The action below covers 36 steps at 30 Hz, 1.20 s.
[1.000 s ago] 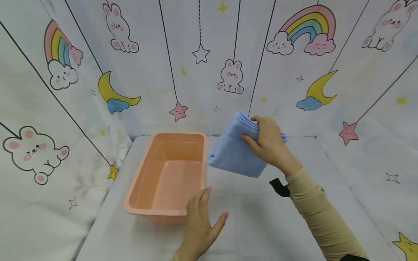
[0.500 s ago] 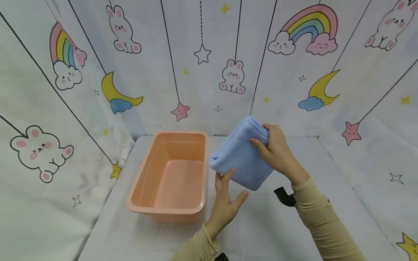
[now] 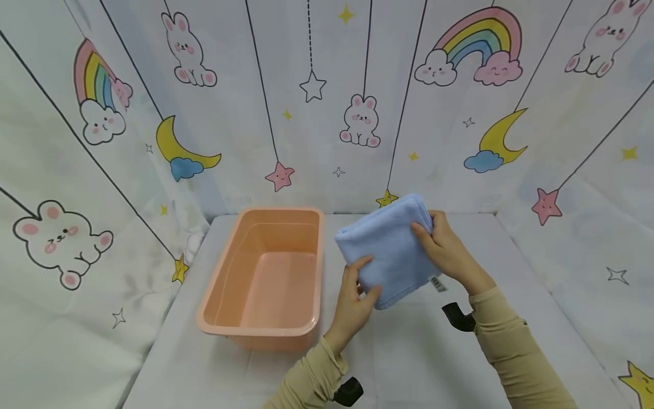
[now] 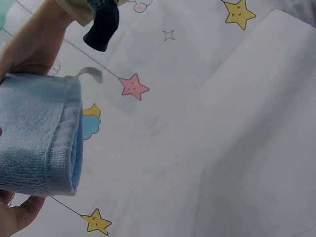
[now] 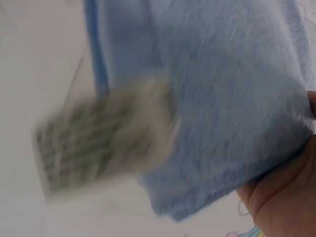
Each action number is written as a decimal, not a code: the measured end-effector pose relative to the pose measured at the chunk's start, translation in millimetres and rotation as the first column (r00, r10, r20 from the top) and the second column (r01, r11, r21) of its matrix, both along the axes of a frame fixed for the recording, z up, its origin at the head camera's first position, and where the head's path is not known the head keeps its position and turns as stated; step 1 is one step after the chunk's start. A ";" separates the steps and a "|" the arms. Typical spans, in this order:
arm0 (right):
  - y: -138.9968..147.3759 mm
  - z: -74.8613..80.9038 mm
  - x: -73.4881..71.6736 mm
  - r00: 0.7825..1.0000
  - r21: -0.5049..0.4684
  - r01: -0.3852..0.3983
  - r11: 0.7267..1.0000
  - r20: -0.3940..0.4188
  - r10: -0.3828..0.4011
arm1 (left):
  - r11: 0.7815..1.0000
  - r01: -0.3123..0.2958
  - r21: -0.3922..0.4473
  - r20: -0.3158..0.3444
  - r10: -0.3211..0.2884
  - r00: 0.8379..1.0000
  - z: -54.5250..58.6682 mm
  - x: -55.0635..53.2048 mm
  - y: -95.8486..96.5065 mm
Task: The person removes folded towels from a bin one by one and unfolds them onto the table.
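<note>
A folded light blue towel point(image 3: 390, 250) is held up in the air above the table, tilted, right of the peach plastic basin. My right hand point(image 3: 452, 247) grips its right edge, thumb on the near face, the other fingers mostly hidden behind. At the lower left, my left hand point(image 3: 355, 298) pinches the towel between thumb and fingers. A label point(image 3: 438, 284) hangs from the lower right edge; close to the right wrist camera the label point(image 5: 106, 136) is blurred. In the left wrist view, the towel's layered, stitched edge point(image 4: 69, 138) shows between both hands.
The peach basin point(image 3: 317, 272) stands on the white-covered table point(image 3: 409, 363), left of both hands, with nothing seen inside it. A white curtain point(image 3: 327, 136) printed with bunnies, stars and rainbows surrounds the table at the back and sides.
My left hand has moved from beside the basin's near right corner to the towel and taken hold of it. My right hand has lowered slightly rightward, turning the towel; the label has come into sight.
</note>
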State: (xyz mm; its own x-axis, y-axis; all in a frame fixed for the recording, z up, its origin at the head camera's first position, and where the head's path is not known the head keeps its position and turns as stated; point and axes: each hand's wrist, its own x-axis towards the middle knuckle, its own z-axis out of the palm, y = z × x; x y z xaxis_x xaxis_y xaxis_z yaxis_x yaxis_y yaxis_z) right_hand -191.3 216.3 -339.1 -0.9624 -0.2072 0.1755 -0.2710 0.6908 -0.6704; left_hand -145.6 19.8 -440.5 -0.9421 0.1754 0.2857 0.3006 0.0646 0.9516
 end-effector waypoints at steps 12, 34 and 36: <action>38.3 -39.7 -8.7 0.992 -0.097 -0.040 0.995 0.116 0.051 | 0.997 -0.054 -0.048 -0.033 0.053 0.998 -1.3 -12.8 1.2; 90.6 -97.0 -21.3 0.962 -0.138 0.018 0.990 0.274 0.020 | 0.987 -0.002 -0.162 0.221 0.038 0.974 -29.0 -46.6 35.6; 94.1 -100.6 -24.1 0.960 -0.127 0.026 0.992 0.281 0.010 | 0.984 0.010 -0.178 0.250 0.036 0.968 -32.9 -49.0 39.1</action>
State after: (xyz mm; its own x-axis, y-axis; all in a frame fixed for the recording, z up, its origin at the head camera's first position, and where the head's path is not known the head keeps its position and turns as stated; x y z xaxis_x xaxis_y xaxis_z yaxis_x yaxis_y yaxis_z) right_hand -215.4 310.3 -439.7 -0.9782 -0.1929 -0.0775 -0.0540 0.5957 -0.8014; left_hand -194.7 58.8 -473.3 -0.9820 0.1889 0.0052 0.0514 0.2403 0.9693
